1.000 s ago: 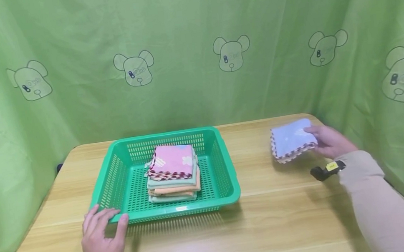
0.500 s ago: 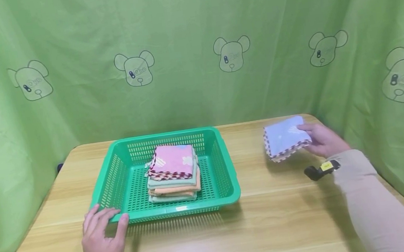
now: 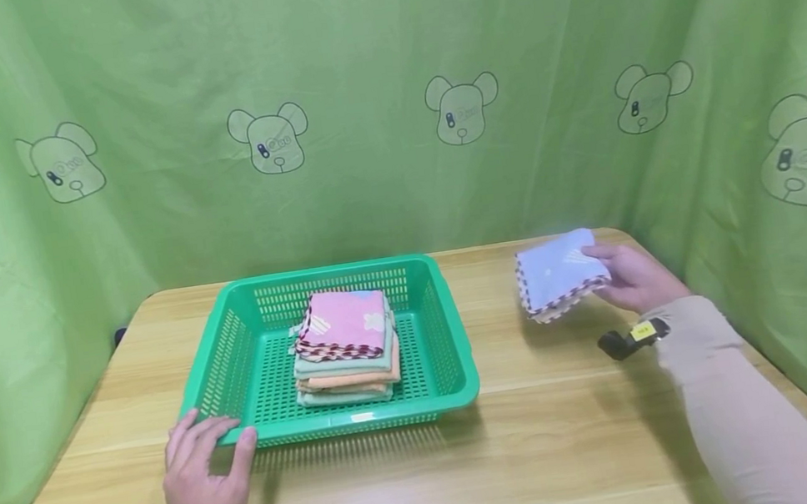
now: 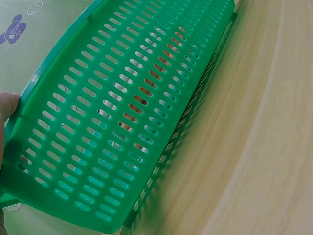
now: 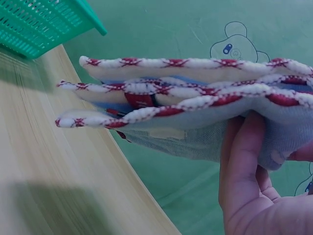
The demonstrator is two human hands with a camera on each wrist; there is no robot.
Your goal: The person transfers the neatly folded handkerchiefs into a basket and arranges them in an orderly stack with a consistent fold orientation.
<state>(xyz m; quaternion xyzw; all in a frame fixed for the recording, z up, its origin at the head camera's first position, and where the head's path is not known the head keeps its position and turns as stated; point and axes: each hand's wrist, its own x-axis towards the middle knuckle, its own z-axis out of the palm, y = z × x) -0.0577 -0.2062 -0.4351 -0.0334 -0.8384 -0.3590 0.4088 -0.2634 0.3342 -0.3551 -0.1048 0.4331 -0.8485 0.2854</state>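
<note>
My right hand [image 3: 637,278] pinches a folded light-blue towel [image 3: 559,271] with a checked edge, held above the table's right side. In the right wrist view its stacked layers show red-and-white stitched edges [image 5: 195,103], with fingers [image 5: 244,156] pressing from below. My left hand [image 3: 201,487] grips the near-left corner of a green plastic basket [image 3: 462,362], fingers over the rim and thumb at the front. Inside the basket lies a stack of folded towels: a pink towel [image 3: 344,324] on top, mint and orange towels [image 3: 347,379] beneath it.
A wooden table [image 3: 534,454] carries the basket left of its middle. Green curtains [image 3: 380,187] printed with bear heads hang close behind it and along both sides. A black wrist camera [image 3: 629,339] with a yellow label sits on the right wrist.
My right hand has carried the blue towel a short way left and slightly toward the back. The left hand, the basket and the towel stack have stayed in place.
</note>
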